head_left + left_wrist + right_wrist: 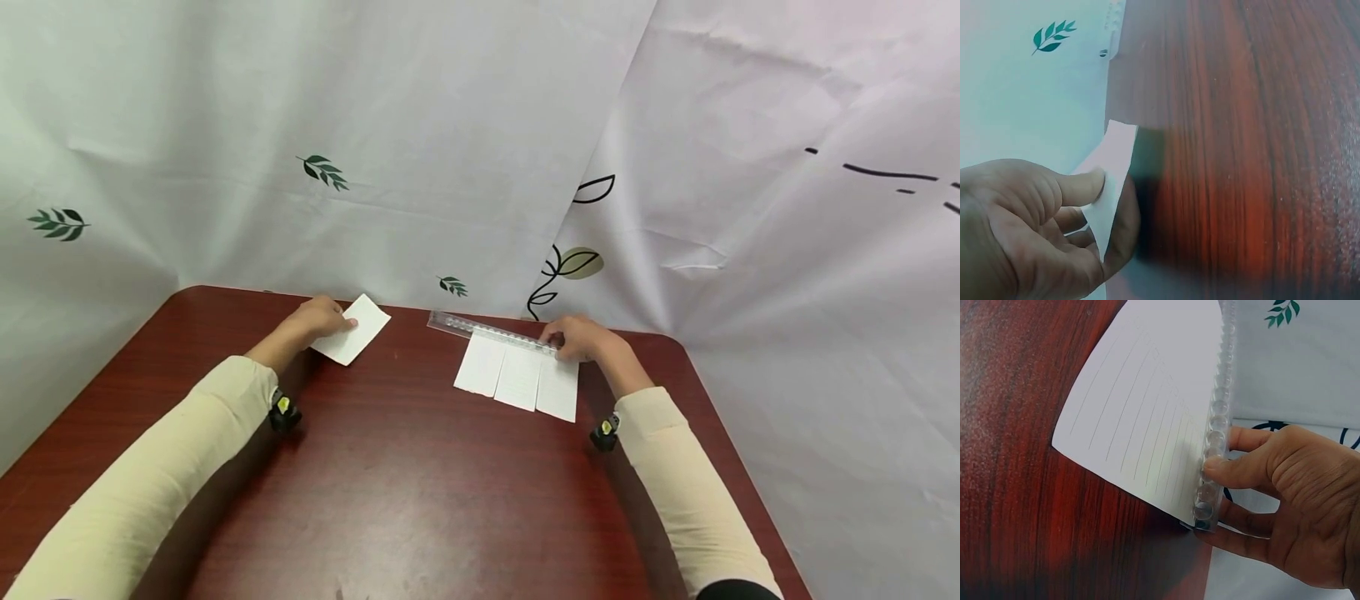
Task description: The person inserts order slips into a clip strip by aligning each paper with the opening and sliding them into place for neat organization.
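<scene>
My left hand (318, 318) pinches a small white sheet of paper (362, 331) between thumb and fingers near the table's far left edge. The left wrist view shows that sheet (1114, 161) tilted up, its lower part partly hidden in the hand. Toward the far right, my right hand (581, 337) grips the right end of a long clear plastic strip (487, 331), ruler-like with a row of round bumps. Its thumb lies on the strip (1217, 434), other fingers behind. Three white slips of paper (517, 377) lie side by side below the strip; the nearest slip (1129, 419) has ruled lines.
The dark red wooden table (420, 483) reaches back to a pale fabric backdrop (450, 150) printed with leaves. A dark wrist camera (285, 412) hangs at the left cuff, another wrist camera (604, 433) at the right.
</scene>
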